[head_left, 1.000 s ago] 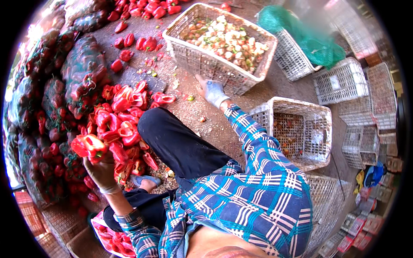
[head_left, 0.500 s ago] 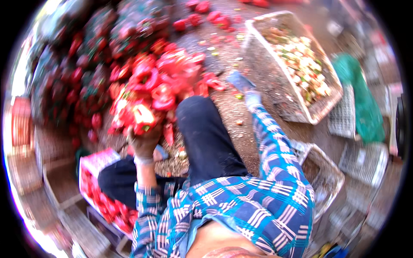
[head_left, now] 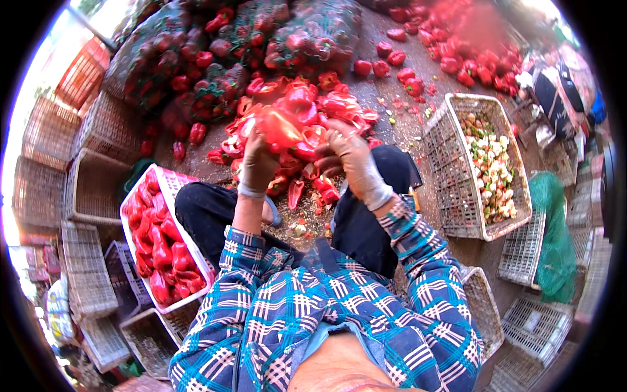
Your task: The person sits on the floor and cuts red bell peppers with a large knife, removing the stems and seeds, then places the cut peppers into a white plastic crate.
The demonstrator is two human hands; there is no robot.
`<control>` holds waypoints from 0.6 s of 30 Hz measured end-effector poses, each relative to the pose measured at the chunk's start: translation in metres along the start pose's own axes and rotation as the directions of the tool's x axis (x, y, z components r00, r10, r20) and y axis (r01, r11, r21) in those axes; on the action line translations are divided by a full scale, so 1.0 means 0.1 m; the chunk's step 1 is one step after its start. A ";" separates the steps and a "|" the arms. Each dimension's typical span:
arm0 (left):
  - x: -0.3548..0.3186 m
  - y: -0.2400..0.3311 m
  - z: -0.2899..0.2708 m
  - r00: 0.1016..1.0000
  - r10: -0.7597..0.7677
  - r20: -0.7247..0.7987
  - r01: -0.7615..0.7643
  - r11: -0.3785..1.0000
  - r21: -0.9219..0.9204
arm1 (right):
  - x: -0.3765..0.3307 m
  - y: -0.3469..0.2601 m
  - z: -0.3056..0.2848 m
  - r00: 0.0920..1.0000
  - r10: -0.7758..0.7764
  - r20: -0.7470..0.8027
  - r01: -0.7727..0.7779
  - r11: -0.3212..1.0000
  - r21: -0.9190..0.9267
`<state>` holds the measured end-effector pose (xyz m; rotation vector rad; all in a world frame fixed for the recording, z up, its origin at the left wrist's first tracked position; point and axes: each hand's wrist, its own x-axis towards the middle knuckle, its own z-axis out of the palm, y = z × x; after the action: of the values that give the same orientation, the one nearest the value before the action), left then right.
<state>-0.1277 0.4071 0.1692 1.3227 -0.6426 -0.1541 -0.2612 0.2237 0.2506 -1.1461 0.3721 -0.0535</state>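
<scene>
While I follow from afar through the head view, my only one, I see the left hand (head_left: pixel 259 162) raised over a heap of opened peppers (head_left: pixel 358 116), its fingers closed around a red pepper (head_left: pixel 282 129). That pepper is blurred, so I cannot make out whether it is whole or split. Just to its right, the right hand (head_left: pixel 356 160) has its fingers curled; I cannot tell whether they grip anything or touch the pepper. Off to the left, a pale crate (head_left: pixel 171 183) is filled with red peppers; on the right, a taller crate (head_left: pixel 450 179) holds pale cores (head_left: pixel 493 170). Mesh sacks (head_left: pixel 313 39) bulging with peppers lie beyond the heap.

I judge the step in hand to be opening or coring the held pepper, though how far along it is I cannot say. As I read it, the next move calls for a steady left grasp and right fingers working close in, without crushing the flesh.
</scene>
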 end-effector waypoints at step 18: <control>-0.65 -0.97 0.46 0.859 -0.360 0.364 0.511 0.616 -0.599 | 0.61 1.68 -0.50 0.989 0.011 -0.146 -0.053 0.957 -0.284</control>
<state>-0.1804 0.3720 0.0607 0.7072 -0.3520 -0.8741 -0.2446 0.2356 0.0655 -1.4286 0.5389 -0.0544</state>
